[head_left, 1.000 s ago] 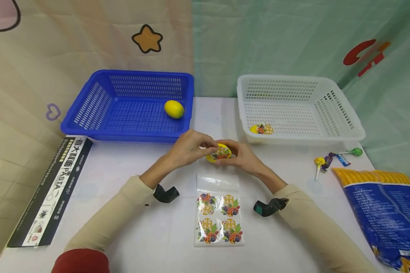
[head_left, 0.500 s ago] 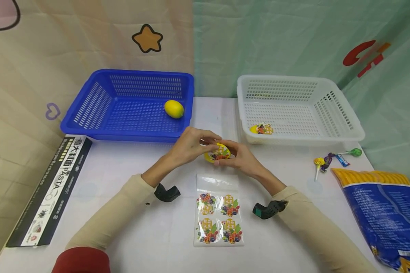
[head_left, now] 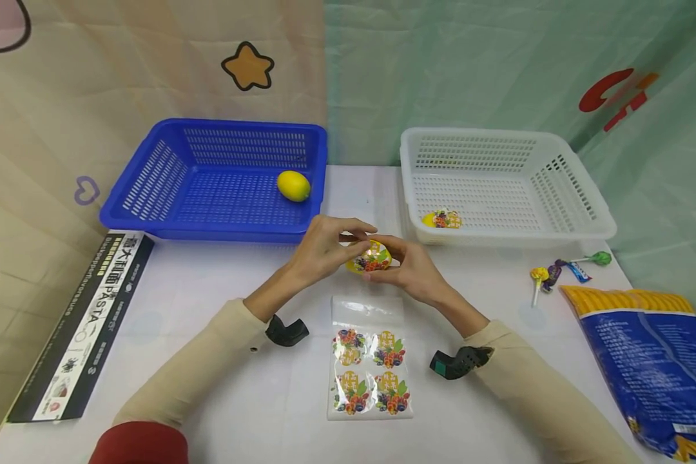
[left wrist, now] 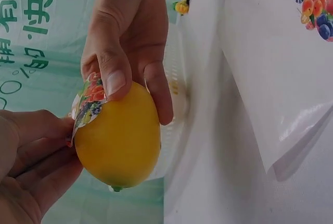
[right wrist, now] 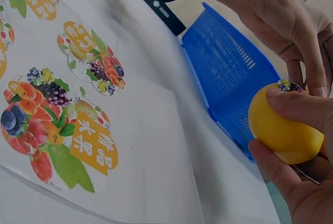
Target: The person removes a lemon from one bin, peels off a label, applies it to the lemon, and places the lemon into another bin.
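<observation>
Thumb and fingers of my right hand grip a yellow lemon, held up over the table between both hands. A fruit-print sticker lies over the lemon's upper side, one edge standing away from the peel in the left wrist view. My left hand pinches that edge between thumb and fingertips. In the right wrist view, the right thumb lies along the lemon beside the sticker, most of which is hidden there. Below the hands, a sheet of fruit stickers lies flat on the table.
A blue basket with another lemon stands back left. At back right, a white basket holds a stickered lemon. Wrapped candies and a blue-yellow bag lie right; a black pasta box lies left.
The lemon tilts slightly so its stickered side shows more in the head view. Both hands stay almost in place, still at the lemon.
</observation>
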{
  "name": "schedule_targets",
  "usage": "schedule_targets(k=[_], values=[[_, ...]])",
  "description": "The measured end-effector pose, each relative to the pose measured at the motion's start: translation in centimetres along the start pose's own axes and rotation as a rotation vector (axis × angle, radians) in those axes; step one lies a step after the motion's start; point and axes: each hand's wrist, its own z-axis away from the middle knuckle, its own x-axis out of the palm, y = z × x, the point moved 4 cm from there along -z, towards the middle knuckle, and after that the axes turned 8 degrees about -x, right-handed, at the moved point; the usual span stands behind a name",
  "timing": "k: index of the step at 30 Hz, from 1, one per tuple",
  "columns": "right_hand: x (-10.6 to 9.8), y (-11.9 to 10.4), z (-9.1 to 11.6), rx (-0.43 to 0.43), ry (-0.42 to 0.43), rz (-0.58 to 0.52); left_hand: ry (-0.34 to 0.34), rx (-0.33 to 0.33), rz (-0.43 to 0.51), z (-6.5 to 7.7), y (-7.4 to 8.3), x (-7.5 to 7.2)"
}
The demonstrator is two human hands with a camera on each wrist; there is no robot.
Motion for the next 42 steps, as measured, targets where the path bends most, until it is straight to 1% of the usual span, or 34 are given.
schedule_targets(k=[6, 10, 12, 14, 17, 19, 21, 22, 23, 25, 26, 28, 30, 34, 38, 42], values=[[-0.5, -0.8, 0.1, -0.027, -0.004, 0.004, 0.024, 0.046, 0.046, 0.1, 0.5, 0.1], [-0.7, -1.0, 0.1, -0.045, 0.012, -0.006, 0.033, 0.075, 0.047, 0.1, 0.8, 0.1], [-0.6, -1.0, 0.1, -0.046, 0.008, -0.007, 0.034, 0.069, 0.029, 0.1, 0.7, 0.1], [-0.3, -1.2, 0.1, -0.042, -0.012, 0.001, 0.039, 0.045, 0.015, 0.1, 0.3, -0.1], [0.0, -1.6, 0.1, -0.034, -0.043, 0.001, 0.082, 0.025, -0.004, 0.3, -0.1, -0.7], [-0.1, -2.0, -0.1, -0.029, -0.036, 0.0, 0.134, 0.06, -0.014, 0.4, -0.1, -1.3], [-0.4, -2.2, -0.3, -0.018, -0.018, 0.0, 0.171, 0.132, -0.029, 0.6, 0.2, -1.8], [-0.6, -2.3, -0.4, -0.015, -0.012, 0.002, 0.167, 0.177, -0.032, 0.6, 0.4, -1.8], [-0.7, -2.4, -0.4, -0.013, -0.01, 0.003, 0.149, 0.223, -0.039, 0.7, 0.7, -1.8], [-0.9, -2.4, -0.4, -0.004, -0.019, 0.008, 0.072, 0.292, -0.061, 0.8, 1.1, -1.5], [-0.9, -2.4, -0.4, -0.005, -0.024, 0.009, 0.025, 0.309, -0.074, 0.9, 1.1, -1.3], [-1.0, -2.4, -0.3, -0.008, -0.025, 0.002, -0.058, 0.322, -0.104, 1.0, 1.2, -0.8], [-1.0, -2.4, -0.2, -0.011, -0.021, -0.005, -0.1, 0.314, -0.143, 1.1, 1.2, -0.6], [-1.3, -2.6, -0.1, -0.029, -0.022, -0.013, -0.127, 0.289, -0.155, 1.0, 1.0, -0.5], [-1.7, -2.9, 0.2, -0.049, -0.037, 0.0, -0.142, 0.248, -0.136, 0.8, 0.7, -0.4], [-2.0, -3.1, 0.3, -0.058, -0.05, 0.0, -0.157, 0.203, -0.086, 0.5, 0.8, -0.3]])
